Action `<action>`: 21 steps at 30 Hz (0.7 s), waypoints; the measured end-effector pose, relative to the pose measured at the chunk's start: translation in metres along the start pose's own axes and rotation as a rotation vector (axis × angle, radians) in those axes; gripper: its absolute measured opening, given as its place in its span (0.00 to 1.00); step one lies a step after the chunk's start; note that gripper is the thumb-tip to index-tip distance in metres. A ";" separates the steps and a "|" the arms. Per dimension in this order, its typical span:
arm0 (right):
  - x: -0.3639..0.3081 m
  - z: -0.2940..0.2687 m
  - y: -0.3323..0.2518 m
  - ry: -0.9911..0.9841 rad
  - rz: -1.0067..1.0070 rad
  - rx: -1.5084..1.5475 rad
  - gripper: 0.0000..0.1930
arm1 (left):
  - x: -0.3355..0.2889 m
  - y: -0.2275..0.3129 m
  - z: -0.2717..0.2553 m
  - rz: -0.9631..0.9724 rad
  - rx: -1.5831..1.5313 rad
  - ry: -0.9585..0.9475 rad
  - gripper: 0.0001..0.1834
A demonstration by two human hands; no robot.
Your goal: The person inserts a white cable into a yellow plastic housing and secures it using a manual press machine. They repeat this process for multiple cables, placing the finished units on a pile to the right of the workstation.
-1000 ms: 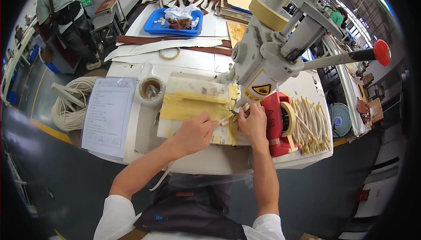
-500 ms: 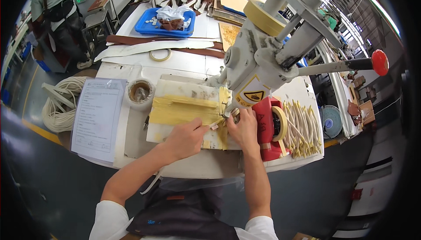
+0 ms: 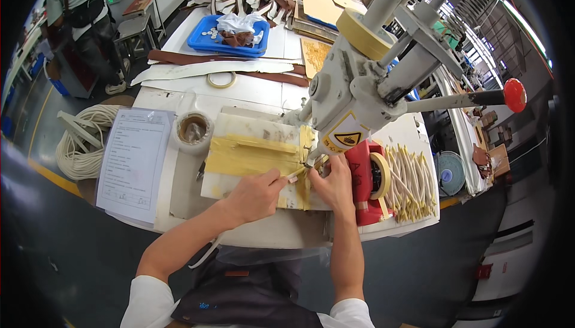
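My left hand [image 3: 257, 195] is closed in a pinch on a short white cord [image 3: 293, 179], which points toward the foot of the hand press [image 3: 338, 118]. Close to its right, my right hand [image 3: 333, 184] is curled with thumb and fingers around something at the press tip. What it grips is partly hidden by the press head. Both hands are over a white board [image 3: 239, 185] covered in part with yellow tape [image 3: 254, 154]. Against my right hand's outer side stands a red tape dispenser [image 3: 359, 178] carrying a pale yellow tape roll [image 3: 381, 175].
Many white cords with yellow ends [image 3: 410, 184] lie right of the dispenser. The press lever has a red knob [image 3: 515, 95]. Leftward are a clear tape roll [image 3: 194, 131], a printed sheet [image 3: 135, 163] and a rope coil [image 3: 84, 148]. A blue tray [image 3: 203, 41] sits farther back.
The view has shifted slightly. My left hand keeps its pinch on the cord, and my right hand remains curled at the press tip. The press lever's knob appears slightly lower.
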State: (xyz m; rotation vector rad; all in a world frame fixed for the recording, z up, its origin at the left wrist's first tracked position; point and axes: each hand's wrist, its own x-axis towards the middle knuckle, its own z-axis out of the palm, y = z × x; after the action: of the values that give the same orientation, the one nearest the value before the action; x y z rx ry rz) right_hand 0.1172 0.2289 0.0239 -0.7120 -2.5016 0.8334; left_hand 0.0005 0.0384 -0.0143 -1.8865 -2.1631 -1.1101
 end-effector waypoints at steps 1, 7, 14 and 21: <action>0.000 0.001 0.002 0.021 -0.016 -0.027 0.26 | 0.000 0.001 0.000 -0.010 0.001 -0.016 0.20; -0.001 0.004 0.008 0.045 -0.023 -0.086 0.28 | 0.001 0.002 0.002 -0.030 0.009 -0.022 0.24; 0.001 0.003 0.006 0.042 0.002 -0.018 0.30 | 0.003 0.004 0.001 -0.044 0.037 -0.062 0.24; 0.001 -0.004 0.004 -0.065 0.093 0.080 0.30 | 0.004 0.002 0.000 -0.057 0.004 -0.070 0.24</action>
State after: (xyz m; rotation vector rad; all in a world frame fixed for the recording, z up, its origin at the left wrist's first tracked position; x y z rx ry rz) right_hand 0.1199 0.2338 0.0245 -0.7908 -2.4929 0.9983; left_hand 0.0013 0.0414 -0.0118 -1.9016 -2.2677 -1.0627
